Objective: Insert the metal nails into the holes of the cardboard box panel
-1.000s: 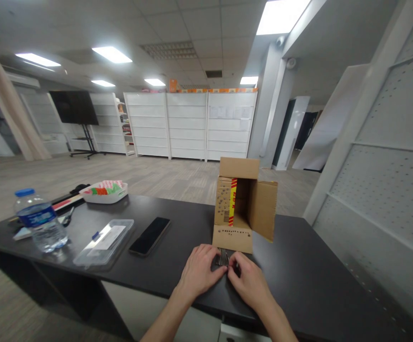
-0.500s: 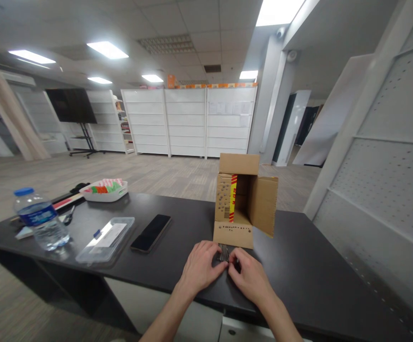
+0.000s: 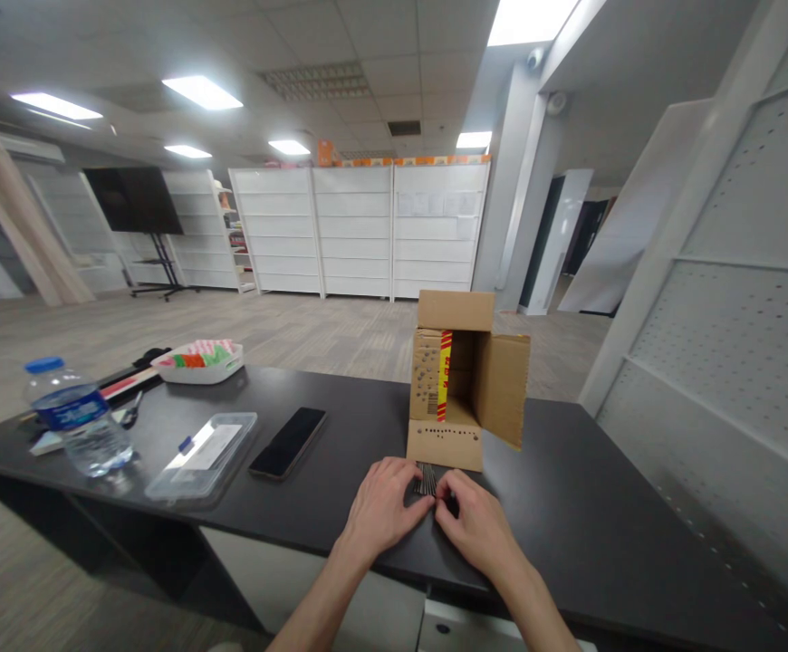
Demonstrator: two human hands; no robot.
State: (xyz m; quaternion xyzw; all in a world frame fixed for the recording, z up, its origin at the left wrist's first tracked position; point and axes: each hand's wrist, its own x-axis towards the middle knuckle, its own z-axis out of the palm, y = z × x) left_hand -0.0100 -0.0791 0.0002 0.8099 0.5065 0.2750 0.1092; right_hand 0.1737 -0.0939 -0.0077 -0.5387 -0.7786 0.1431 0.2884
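Several thin, grey metal pieces [image 3: 425,480], like nails or screws, lie side by side in a fan on the dark table, just in front of the cardboard box [image 3: 445,445]. My left hand [image 3: 381,509] rests at their left side, index finger and thumb apart, with the thumb reaching along the near ends. On the other side, my right hand [image 3: 470,516] has its thumb and index finger pinched at the right edge of the row. Whatever sits between those fingertips is too small to make out. The box stands with its flaps open toward me.
Left of my hands lie a black phone [image 3: 289,444] and a clear plastic case [image 3: 204,460]. Farther left are a water bottle [image 3: 80,418], scissors [image 3: 133,412] and a white basket [image 3: 202,369] of colourful packets. A perforated panel [image 3: 754,362] rises at the right.
The view has shifted very slightly. Both hands keep nearly the same place around the metal pieces, and the box has not moved.
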